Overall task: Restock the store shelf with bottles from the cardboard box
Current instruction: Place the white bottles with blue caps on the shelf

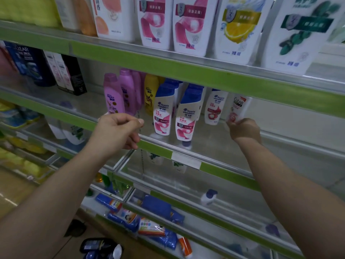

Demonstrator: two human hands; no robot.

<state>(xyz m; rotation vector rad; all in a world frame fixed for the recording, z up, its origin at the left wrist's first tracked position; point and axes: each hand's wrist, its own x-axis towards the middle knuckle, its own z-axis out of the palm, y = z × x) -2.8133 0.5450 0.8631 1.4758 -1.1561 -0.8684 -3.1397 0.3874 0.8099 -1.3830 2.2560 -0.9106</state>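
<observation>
My right hand point(244, 130) grips the bottom of a white Clear shampoo bottle point(238, 107) with a red label, holding it upright on the middle shelf point(186, 159), just right of a white-and-red bottle point(214, 107). My left hand point(119, 130) hovers at the shelf's front rail with its fingers curled, and nothing shows in it. Between my hands stand two blue-capped white and pink shampoo bottles point(173, 113). Purple bottles point(119, 94) and a yellow one point(150, 94) stand behind my left hand. At the bottom edge a dark container with blue-capped bottles point(101, 248) sits on the floor.
Large white refill bottles point(188, 25) line the top shelf. Dark Clear packs point(31, 64) stand at the left of the middle shelf. Lower shelves hold a small white bottle point(209, 197) and blue packets point(162, 208). The middle shelf is bare to the right of my right hand.
</observation>
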